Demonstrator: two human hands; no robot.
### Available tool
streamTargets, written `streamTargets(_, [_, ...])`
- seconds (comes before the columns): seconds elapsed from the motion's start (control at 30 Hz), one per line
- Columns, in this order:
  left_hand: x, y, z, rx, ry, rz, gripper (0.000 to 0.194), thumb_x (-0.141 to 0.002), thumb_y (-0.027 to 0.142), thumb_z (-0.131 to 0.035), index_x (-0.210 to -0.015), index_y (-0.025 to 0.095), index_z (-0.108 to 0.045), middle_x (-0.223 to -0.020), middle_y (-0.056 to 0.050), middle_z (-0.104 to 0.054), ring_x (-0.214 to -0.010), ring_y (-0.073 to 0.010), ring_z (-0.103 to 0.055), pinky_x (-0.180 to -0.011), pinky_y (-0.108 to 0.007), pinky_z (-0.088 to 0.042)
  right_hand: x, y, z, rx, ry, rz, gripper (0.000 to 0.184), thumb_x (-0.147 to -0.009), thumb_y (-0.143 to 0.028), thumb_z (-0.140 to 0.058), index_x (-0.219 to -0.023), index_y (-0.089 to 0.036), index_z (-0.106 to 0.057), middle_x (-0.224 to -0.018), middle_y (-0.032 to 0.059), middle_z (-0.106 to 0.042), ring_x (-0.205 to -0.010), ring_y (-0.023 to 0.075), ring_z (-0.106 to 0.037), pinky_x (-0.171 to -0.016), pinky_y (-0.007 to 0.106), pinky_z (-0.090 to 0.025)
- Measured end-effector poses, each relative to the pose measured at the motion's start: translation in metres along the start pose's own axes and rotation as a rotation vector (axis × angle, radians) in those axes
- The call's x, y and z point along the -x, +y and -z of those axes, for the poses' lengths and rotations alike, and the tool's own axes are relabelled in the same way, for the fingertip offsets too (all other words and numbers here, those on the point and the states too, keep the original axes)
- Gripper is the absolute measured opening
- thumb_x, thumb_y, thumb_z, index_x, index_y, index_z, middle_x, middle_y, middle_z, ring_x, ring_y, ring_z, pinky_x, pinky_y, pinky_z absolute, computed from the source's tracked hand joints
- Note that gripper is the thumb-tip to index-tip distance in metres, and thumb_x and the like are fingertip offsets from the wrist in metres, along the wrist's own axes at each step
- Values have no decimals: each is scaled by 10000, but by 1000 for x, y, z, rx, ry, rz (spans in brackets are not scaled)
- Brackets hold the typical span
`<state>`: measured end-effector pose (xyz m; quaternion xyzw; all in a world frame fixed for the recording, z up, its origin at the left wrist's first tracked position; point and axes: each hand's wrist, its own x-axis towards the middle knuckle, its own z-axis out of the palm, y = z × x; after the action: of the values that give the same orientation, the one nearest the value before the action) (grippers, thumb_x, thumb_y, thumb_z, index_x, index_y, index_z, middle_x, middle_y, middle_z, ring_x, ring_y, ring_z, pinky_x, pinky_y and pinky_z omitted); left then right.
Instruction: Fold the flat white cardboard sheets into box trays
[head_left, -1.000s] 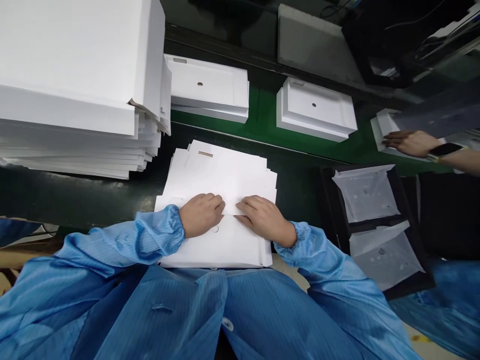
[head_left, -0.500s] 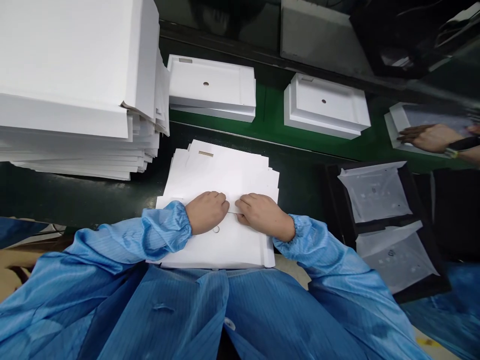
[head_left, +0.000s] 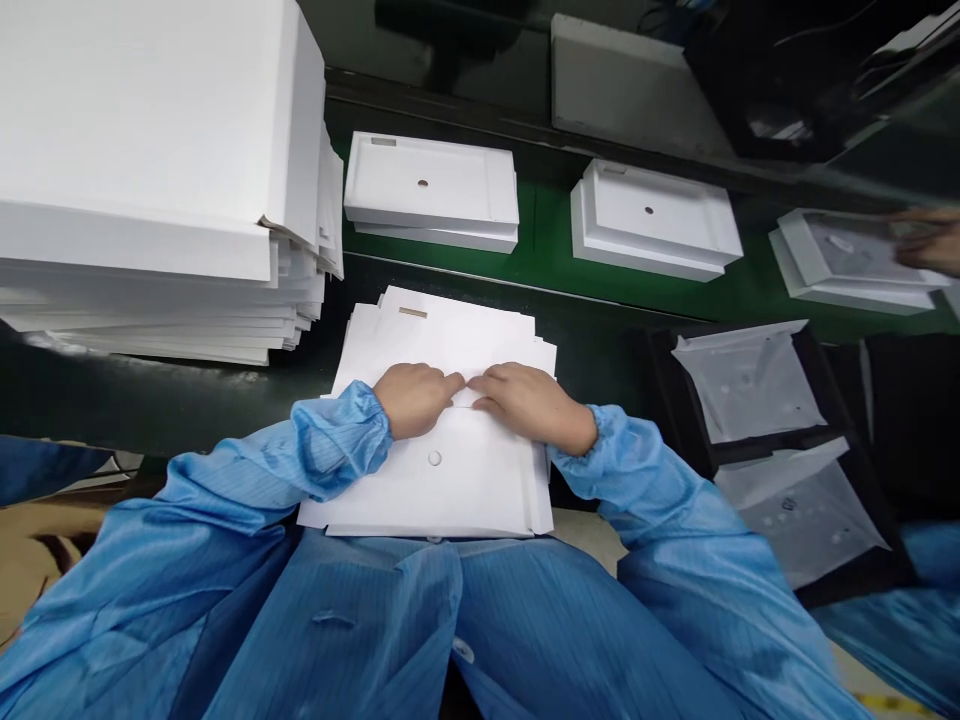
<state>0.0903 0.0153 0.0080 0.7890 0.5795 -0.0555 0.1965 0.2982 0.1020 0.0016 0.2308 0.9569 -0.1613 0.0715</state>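
Note:
Directly in front of my body lies a white die-cut cardboard sheet (head_left: 427, 500), with a round hole low down and a narrow slot near its far edge. My left hand (head_left: 417, 399) is closed on a raised fold across the sheet's middle, its fingertips pointing right. Facing it, my right hand (head_left: 528, 405) pinches the same fold, thumb on the near side. The fingertips of both hands almost meet. Stepped edges at the sides suggest more sheets underneath, though I cannot tell how many.
A tall pile of white cardboard (head_left: 142, 120) stands at the left. On the green strip sit white boxes (head_left: 431, 180) and another stacked pair (head_left: 664, 210). A dark tray (head_left: 697, 440) holds translucent sleeves (head_left: 750, 385). At far right, another person's hand (head_left: 934, 240) touches a white box (head_left: 847, 265).
Both my hands have moved slightly away from my body along with the fold, uncovering the round hole. The other person's hand has shifted right and blurred.

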Motion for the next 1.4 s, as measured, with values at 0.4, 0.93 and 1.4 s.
streamTargets(0.4, [11, -4, -26, -193, 236, -123, 403, -1059, 365, -379, -1238, 109, -633, -1077, -163, -645, -954, -276, -610, -809, -411, -441, 15, -3, -26, 246, 137, 145, 462, -1084, -375, -367, -1339, -82, -617, -1096, 159, -692, -926, 259, -583, -803, 393, -417])
streamTargets(0.93, [20, -24, -39, -198, 385, -188, 377, -1050, 344, -442, -1337, 160, -604, -1187, -143, -666, -1044, -253, -634, -875, -396, -514, 37, 19, -17, 251, 221, 162, 371, -1060, -375, -471, -1261, -144, -681, -1160, 129, -716, -1010, 255, -621, -841, 371, -457])
streamTargets(1.4, [23, -29, -45, -309, 475, -242, 350, -1030, 273, -471, -1315, 146, -628, -1310, -166, -628, -1194, -290, -593, -1042, -447, -480, 43, 23, -21, 448, 244, 232, 336, -1058, -274, -461, -1253, -93, -666, -1173, 145, -682, -979, 258, -548, -796, 396, -381])
